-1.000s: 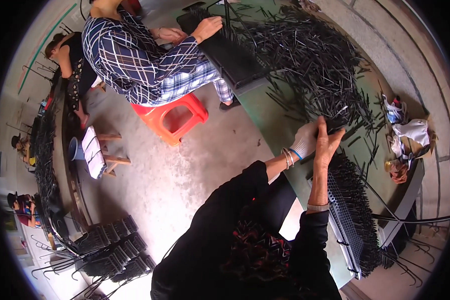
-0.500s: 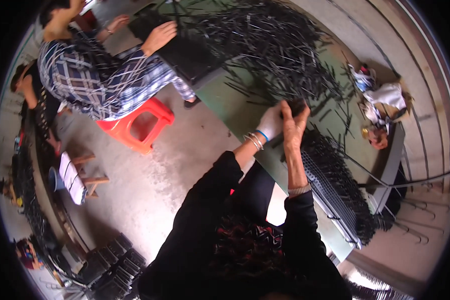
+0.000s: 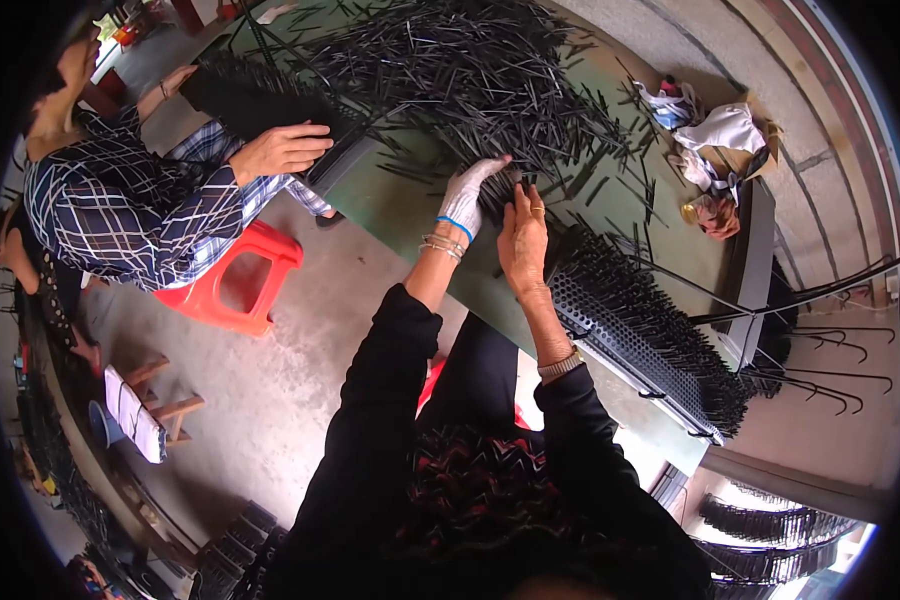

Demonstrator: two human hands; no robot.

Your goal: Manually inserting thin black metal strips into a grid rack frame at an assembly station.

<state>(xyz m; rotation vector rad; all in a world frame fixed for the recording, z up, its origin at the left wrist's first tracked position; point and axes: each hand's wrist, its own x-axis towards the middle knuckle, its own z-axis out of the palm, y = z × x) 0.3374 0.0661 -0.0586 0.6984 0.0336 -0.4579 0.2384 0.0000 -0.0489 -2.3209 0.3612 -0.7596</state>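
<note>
My left hand [image 3: 464, 198], in a white glove with a blue cuff and bare fingertips, is at the near edge of the pile of thin black strips [image 3: 460, 70]. Close beside it, my bare right hand [image 3: 524, 240], with a ring, has its fingers pointing up. Between the two hands is a small bunch of black strips [image 3: 494, 188], which both grip from opposite sides; its lower end is partly hidden by my fingers. Just right of my right hand stands a perforated black rack [image 3: 625, 335] with many black strips sticking out of its holes.
The green table [image 3: 390, 200] carries the pile. At left, a co-worker in a checked shirt [image 3: 120, 215] sits on a red stool [image 3: 240, 280] at another black rack [image 3: 260, 105]. White cloths [image 3: 715, 128] lie at far right, near metal hooks [image 3: 830, 375]. A wooden stool [image 3: 170, 410] stands lower left.
The view has shifted, so the scene sits further left. My hands, pressed together before, have parted a little around the black strips, and my right fingers are straighter.
</note>
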